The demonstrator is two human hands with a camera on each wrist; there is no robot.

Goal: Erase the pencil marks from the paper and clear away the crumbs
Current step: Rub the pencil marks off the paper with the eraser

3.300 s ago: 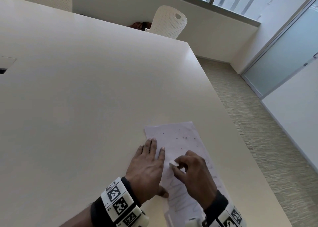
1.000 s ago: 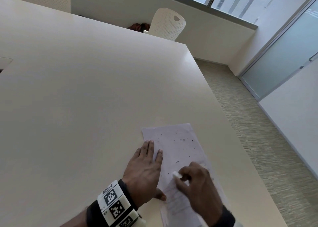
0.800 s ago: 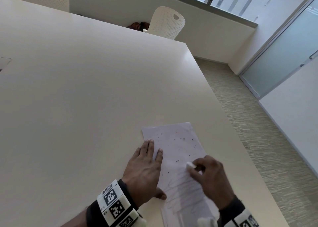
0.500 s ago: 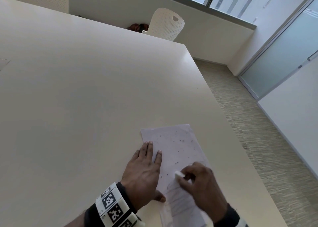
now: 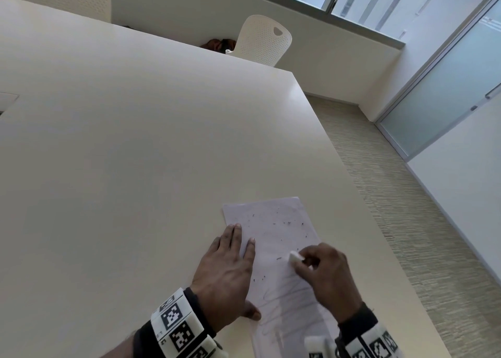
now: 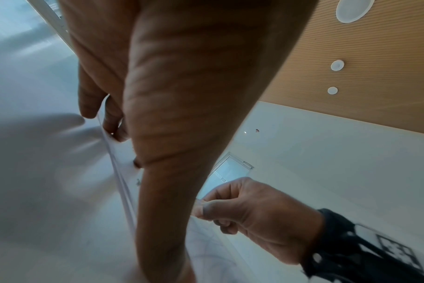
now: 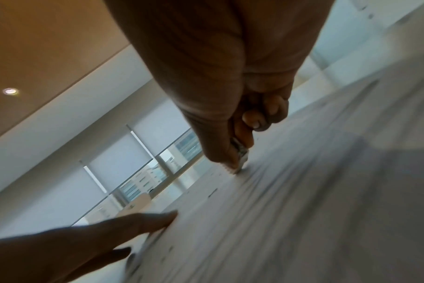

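The paper [image 5: 273, 252] lies on the bench [image 5: 135, 168], near its right edge and toward the near end. Its far half looks already cleaned of pencil, and dark crumbs [image 5: 288, 223] are scattered there. On the near half, faint pencil marks [image 5: 284, 300] remain, so I judge the erasing is about half done and the clearing of crumbs is not yet started.

The left hand [image 5: 227, 271] lies flat with straight fingers on the left edge of the paper and presses it down; the thumb touches the paper lower. The fingers of the right hand [image 5: 328, 279] are curled and pinch a small white eraser [image 5: 295, 257], which touches the paper near its middle.

For moving, the bench is wide and bare to the left and far side. To the right, only a narrow strip of bench separates the paper from the edge, so crumbs brushed that way will probably fall to the floor [image 5: 406, 222].
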